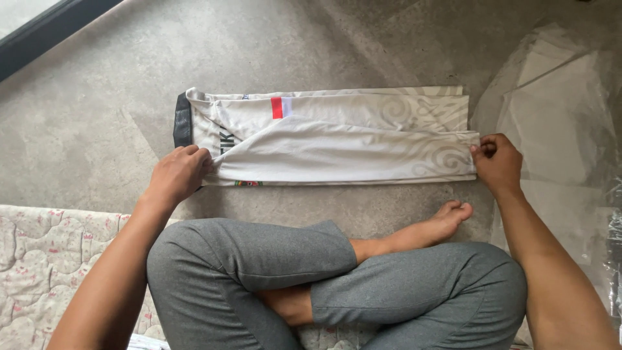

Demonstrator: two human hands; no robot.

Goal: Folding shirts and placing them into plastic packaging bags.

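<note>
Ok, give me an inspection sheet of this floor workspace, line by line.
Surface: grey stone-look floor.
Job's things: white jersey, folded into a long strip, dark collar at its left end.
Clutter: clear plastic bags to the right.
Grippers: left hand grips the jersey's left end; right hand pinches its right edge.
Cables: nothing seen.
Surroundings: quilted mat at lower left; dark window frame at upper left.
</note>
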